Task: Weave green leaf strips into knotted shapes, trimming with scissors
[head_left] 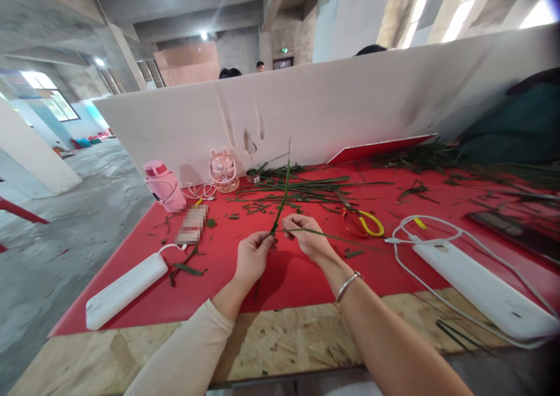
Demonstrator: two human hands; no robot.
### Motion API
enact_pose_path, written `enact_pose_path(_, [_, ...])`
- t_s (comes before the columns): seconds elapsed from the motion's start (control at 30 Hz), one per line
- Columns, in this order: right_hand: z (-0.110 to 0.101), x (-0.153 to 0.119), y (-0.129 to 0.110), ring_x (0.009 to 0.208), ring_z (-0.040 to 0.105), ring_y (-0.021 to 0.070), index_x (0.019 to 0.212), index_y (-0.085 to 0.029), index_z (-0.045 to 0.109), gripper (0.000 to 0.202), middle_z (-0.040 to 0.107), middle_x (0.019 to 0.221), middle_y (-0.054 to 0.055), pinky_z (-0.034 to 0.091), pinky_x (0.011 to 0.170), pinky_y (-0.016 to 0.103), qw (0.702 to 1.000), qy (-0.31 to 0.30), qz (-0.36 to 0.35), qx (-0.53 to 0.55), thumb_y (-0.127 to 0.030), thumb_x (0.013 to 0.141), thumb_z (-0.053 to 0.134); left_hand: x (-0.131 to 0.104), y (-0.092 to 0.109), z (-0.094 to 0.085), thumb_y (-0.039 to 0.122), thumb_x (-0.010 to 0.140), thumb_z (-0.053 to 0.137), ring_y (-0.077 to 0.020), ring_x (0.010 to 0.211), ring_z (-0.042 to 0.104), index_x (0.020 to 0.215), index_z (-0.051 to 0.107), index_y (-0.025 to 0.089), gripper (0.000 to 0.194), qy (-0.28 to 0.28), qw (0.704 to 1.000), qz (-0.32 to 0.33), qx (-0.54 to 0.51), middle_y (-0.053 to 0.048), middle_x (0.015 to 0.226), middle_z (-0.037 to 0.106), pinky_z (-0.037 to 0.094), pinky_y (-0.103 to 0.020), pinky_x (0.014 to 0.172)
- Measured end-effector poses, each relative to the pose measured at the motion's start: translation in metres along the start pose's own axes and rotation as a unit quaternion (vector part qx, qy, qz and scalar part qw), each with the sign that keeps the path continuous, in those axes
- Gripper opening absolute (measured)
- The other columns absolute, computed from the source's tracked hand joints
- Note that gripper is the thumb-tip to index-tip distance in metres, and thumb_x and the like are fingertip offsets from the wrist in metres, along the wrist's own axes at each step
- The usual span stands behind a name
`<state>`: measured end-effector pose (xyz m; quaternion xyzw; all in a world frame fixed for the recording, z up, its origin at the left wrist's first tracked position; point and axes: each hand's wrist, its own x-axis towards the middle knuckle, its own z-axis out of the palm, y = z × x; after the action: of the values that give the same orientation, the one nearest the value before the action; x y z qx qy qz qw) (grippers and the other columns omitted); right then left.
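Observation:
Between thumb and fingers my left hand (255, 255) pinches a long green leaf blade (283, 200), which stands nearly upright with its thin tip pointing up. Close beside it, my right hand (306, 234) is closed on a narrow green leaf strip (335, 235) that trails off to the right. Where the strip meets the upright blade is partly hidden by my fingers. Beyond my hands lies a loose pile of cut green leaf strips (306, 189). Scissors (367, 223) with yellow and orange handles rest to the right of my right hand.
On the left stand a pink bottle (164, 187) and a pink transparent jug (223, 171). White power banks with cables lie at left (126, 291) and right (485, 288). A white partition (306, 104) closes off the back of the red tabletop (297, 273). More leaves (420, 154) are heaped at back right.

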<state>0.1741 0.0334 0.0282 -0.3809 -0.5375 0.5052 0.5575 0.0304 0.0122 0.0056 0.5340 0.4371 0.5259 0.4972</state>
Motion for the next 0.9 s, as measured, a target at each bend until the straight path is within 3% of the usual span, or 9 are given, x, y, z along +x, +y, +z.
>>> enact_pose_path(0.1, [-0.003, 0.003, -0.001, 0.042, 0.039, 0.0061, 0.054, -0.017, 0.051, 0.032, 0.047, 0.047, -0.005, 0.029, 0.042, 0.02, 0.993, 0.084, 0.006, 0.079, -0.044, 0.062, 0.067, -0.001, 0.001, 0.001, 0.032, 0.068, 0.064, -0.0089, 0.054, 0.053, 0.069, 0.065, 0.012, 0.02, -0.027, 0.998, -0.039, -0.043, -0.002, 0.061, 0.064, 0.04, -0.02, 0.057])
enact_pose_path(0.23, [-0.022, 0.014, 0.001, 0.041, 0.036, 0.0067, 0.056, -0.019, 0.046, 0.031, 0.043, 0.047, -0.005, 0.028, 0.041, 0.02, 0.976, 0.177, -0.017, 0.122, -0.043, 0.065, 0.062, -0.001, 0.002, 0.001, 0.029, 0.063, 0.07, -0.0071, 0.051, 0.053, 0.066, 0.062, 0.011, 0.02, -0.055, 0.978, -0.117, -0.165, -0.002, 0.06, 0.062, 0.041, -0.019, 0.055])
enact_pose_path(0.33, [-0.037, 0.019, 0.005, 0.047, 0.041, 0.0103, 0.068, -0.019, 0.051, 0.018, 0.047, 0.053, -0.003, 0.036, 0.048, 0.024, 0.957, 0.285, -0.057, -0.003, -0.037, 0.069, 0.056, -0.001, 0.002, 0.001, 0.027, 0.057, 0.075, -0.007, 0.049, 0.054, 0.066, 0.06, 0.012, 0.023, -0.059, 0.95, -0.167, -0.258, -0.001, 0.061, 0.062, 0.045, -0.022, 0.058])
enact_pose_path(0.4, [-0.039, 0.017, 0.006, 0.067, 0.051, 0.0156, 0.087, -0.018, 0.054, 0.021, 0.058, 0.074, 0.003, 0.043, 0.064, 0.03, 0.929, 0.314, -0.126, -0.15, -0.025, 0.067, 0.055, 0.0, 0.001, 0.001, 0.026, 0.056, 0.076, -0.0073, 0.049, 0.054, 0.067, 0.059, 0.012, 0.024, -0.052, 0.938, -0.184, -0.289, -0.001, 0.061, 0.063, 0.048, -0.024, 0.06])
enact_pose_path(0.47, [-0.033, 0.011, 0.004, 0.089, 0.051, 0.019, 0.1, -0.019, 0.054, 0.036, 0.058, 0.095, 0.006, 0.04, 0.081, 0.034, 0.906, 0.257, -0.204, -0.268, -0.015, 0.065, 0.052, -0.001, -0.001, 0.002, 0.026, 0.055, 0.076, -0.0077, 0.049, 0.055, 0.068, 0.06, 0.012, 0.025, -0.048, 0.935, -0.191, -0.295, -0.001, 0.061, 0.063, 0.048, -0.026, 0.061])
enact_pose_path(0.57, [-0.013, -0.002, -0.003, 0.083, 0.051, 0.0175, 0.095, -0.019, 0.058, 0.028, 0.057, 0.086, 0.005, 0.041, 0.079, 0.031, 0.914, 0.118, -0.237, -0.308, -0.012, 0.069, 0.048, -0.001, -0.003, 0.002, 0.028, 0.059, 0.074, -0.0071, 0.049, 0.054, 0.068, 0.061, 0.012, 0.022, -0.048, 0.954, -0.168, -0.242, -0.002, 0.061, 0.064, 0.045, -0.021, 0.056])
enact_pose_path(0.73, [0.004, -0.009, -0.009, 0.051, 0.042, 0.0093, 0.097, -0.018, 0.057, 0.027, 0.046, 0.058, -0.004, 0.037, 0.051, 0.023, 0.989, 0.038, -0.103, -0.101, -0.025, 0.071, 0.057, 0.0, -0.009, 0.003, 0.032, 0.066, 0.068, -0.0081, 0.053, 0.055, 0.07, 0.066, 0.011, 0.022, -0.019, 0.994, -0.068, -0.087, -0.004, 0.061, 0.064, 0.042, -0.019, 0.055])
enact_pose_path(0.83, [0.0, -0.004, -0.006, 0.045, 0.039, 0.0072, 0.088, -0.017, 0.059, 0.02, 0.046, 0.052, -0.005, 0.031, 0.044, 0.02, 0.999, 0.014, -0.021, 0.036, -0.025, 0.07, 0.055, 0.001, -0.01, 0.004, 0.031, 0.066, 0.067, -0.0094, 0.057, 0.057, 0.072, 0.066, 0.012, 0.021, 0.009, 0.994, -0.057, -0.094, -0.004, 0.064, 0.065, 0.044, -0.02, 0.059])
enact_pose_path(0.9, [-0.003, 0.0, -0.004, 0.045, 0.041, 0.007, 0.084, -0.017, 0.059, 0.018, 0.05, 0.053, -0.005, 0.032, 0.045, 0.02, 0.998, 0.022, 0.005, 0.061, -0.025, 0.068, 0.055, 0.002, -0.009, 0.004, 0.031, 0.065, 0.067, -0.0102, 0.059, 0.059, 0.073, 0.066, 0.012, 0.02, 0.023, 0.992, -0.058, -0.113, -0.004, 0.066, 0.066, 0.045, -0.021, 0.062])
